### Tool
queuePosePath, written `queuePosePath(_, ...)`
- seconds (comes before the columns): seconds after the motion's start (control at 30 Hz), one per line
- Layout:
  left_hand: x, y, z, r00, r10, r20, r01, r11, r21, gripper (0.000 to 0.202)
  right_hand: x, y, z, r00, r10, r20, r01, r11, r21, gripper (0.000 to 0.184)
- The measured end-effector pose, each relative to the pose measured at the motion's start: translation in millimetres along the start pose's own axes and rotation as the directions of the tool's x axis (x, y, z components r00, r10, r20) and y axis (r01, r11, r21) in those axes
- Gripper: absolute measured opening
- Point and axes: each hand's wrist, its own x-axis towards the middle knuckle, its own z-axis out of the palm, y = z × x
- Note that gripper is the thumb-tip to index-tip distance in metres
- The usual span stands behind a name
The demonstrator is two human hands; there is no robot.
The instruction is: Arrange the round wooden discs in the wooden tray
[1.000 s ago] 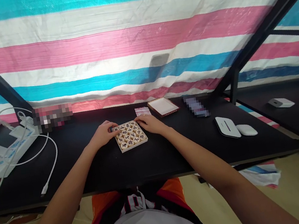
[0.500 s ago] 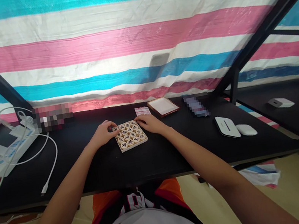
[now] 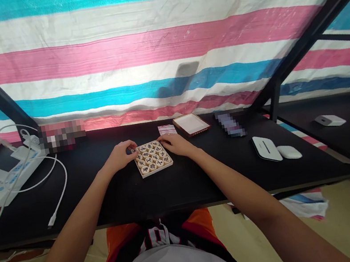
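Note:
A small square wooden tray [image 3: 157,171] lies on the black table [image 3: 159,192], packed with several round wooden chess pieces [image 3: 151,157] marked in black. My left hand [image 3: 119,155] rests at the tray's left far corner, fingers curled and pinching a piece there. On the right far corner sits my right hand [image 3: 176,144], its fingers bent onto the tray's edge and the pieces at that corner.
Behind the tray lie a pink-checked slip [image 3: 167,129] and an open red-edged box lid [image 3: 191,124]. White power strips [image 3: 10,180] and cables [image 3: 57,188] fill the left. Two white devices [image 3: 275,149] lie at right. A striped tarp [image 3: 160,47] hangs behind.
My left fingers have curled a little tighter over the corner piece. Nothing else has shifted.

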Motion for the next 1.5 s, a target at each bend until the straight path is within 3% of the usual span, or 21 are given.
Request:
queuePosePath(0.17,-0.1,1.0,0.1,0.999,0.014,0.05,-0.014,1.0,0.004,0.027,0.4,-2.1,-1.1,1.0,0.005,0.005,-0.005,1.0,-0.005,0.025)
queuePosePath(0.43,0.8,0.6,-0.5,0.999,0.016,0.029,-0.016,1.0,-0.009,0.024,-0.4,0.4,-1.0,1.0,-0.015,0.001,0.015,1.0,0.004,0.028)
queuePosePath(0.73,2.6,-0.4,0.3,0.998,-0.038,0.057,0.037,0.999,0.012,0.04,-0.7,-4.1,-1.8,1.0,-0.027,0.013,0.027,0.999,-0.019,0.031)
queuePosePath(1.2,0.9,1.0,-0.4,0.999,-0.02,0.039,0.02,1.0,-0.002,0.027,-1.7,-3.9,-1.0,0.999,-0.021,0.032,0.021,1.0,-0.017,0.036)
queuePosePath(1.37,0.7,-1.0,-1.0,0.999,0.031,-0.037,-0.032,0.999,-0.015,0.025,-1.2,-3.1,-0.9,0.999,-0.032,0.04,0.032,0.999,-0.009,0.033)
queuePosePath(1.5,0.9,-7.0,-4.4,0.987,-0.013,-0.162,0.012,1.0,-0.013,0.027,-0.7,-2.3,-1.4,0.998,-0.051,0.042,0.051,0.999,-0.002,0.032)
